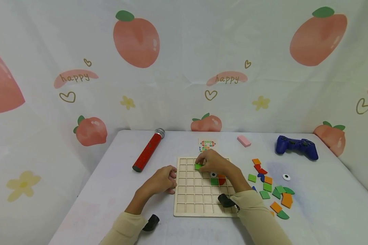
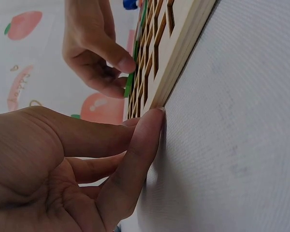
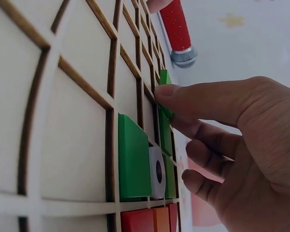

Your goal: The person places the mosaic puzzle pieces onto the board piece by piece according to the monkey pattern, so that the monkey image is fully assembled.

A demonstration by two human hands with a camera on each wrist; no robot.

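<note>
My right hand (image 1: 214,161) pinches a green square tile (image 3: 165,79) between thumb and fingers, at the upper part of the wooden grid board (image 1: 190,199). In the right wrist view the tile is tilted over the cells. Close by in the board lie a darker green tile (image 3: 133,159), a white eye tile (image 3: 155,181) and red (image 3: 137,220) and orange pieces. My left hand (image 1: 162,180) stays at the board's left side, with fingertips (image 2: 152,123) right against its edge and the fingers loosely bent.
Several loose coloured tiles (image 1: 267,186) lie right of the board, with another eye tile (image 1: 286,177) beyond them. Behind the board sits a pattern card (image 1: 207,144). A red microphone (image 1: 148,153), pink block (image 1: 244,141) and blue game controller (image 1: 295,146) are farther back.
</note>
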